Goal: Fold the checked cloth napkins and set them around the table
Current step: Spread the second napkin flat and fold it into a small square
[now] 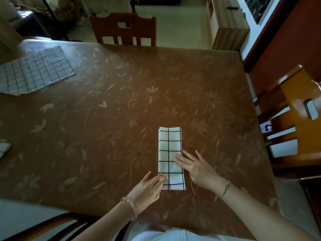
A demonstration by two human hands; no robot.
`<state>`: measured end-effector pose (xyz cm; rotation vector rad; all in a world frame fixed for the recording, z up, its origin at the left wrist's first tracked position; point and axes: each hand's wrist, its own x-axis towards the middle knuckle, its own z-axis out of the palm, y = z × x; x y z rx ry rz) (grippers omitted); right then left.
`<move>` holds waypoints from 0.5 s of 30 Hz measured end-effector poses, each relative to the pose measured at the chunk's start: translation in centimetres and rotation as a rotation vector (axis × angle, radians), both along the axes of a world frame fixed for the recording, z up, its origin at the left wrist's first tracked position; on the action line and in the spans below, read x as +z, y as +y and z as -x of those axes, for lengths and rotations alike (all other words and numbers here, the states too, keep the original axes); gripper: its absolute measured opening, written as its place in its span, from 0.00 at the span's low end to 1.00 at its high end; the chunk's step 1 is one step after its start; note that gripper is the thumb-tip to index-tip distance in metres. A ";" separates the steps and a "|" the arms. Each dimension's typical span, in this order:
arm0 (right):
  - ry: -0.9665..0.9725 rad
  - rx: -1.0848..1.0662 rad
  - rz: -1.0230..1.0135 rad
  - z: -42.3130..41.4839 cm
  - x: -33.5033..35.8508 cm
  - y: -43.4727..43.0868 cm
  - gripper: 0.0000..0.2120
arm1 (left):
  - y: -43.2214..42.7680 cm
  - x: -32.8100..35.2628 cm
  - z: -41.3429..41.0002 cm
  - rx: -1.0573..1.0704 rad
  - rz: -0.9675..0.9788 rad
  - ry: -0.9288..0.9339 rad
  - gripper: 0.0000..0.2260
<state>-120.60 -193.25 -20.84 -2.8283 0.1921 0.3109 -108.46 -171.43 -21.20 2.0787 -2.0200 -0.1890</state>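
So the folded napkin (169, 145) is a long narrow strip lying flat on the brown flowery table (121, 110), right in front of the person, and both hands are on its near end. The left hand (147, 188) has its fingers straight and together, tips touching the lower left edge, while the right hand (198, 168) lies flat and spread with fingertips on the right edge, so neither one's gripping anything. The unfolded checked cloth (34, 72) sits way off at the far left corner, and 2 chairs are in view, 1 across (124, 29) and 1 on the right (295, 119).
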 end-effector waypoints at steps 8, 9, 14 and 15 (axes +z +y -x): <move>-0.041 0.001 0.009 0.3 -0.1 0.1 0.41 | -0.8 2.3 -0.8 0.167 -0.134 0.267 0.06; -0.109 -0.008 0.009 0.4 -0.1 0.2 0.41 | -1.0 2.6 -1.0 0.171 -0.158 0.260 0.08; -0.212 -0.027 -0.032 1.7 -0.4 0.4 0.30 | -1.5 3.4 -1.2 0.188 -0.166 0.296 0.08; -0.200 -0.033 -0.044 2.0 -0.5 0.4 0.29 | -1.6 3.6 -1.2 0.204 -0.171 0.311 0.08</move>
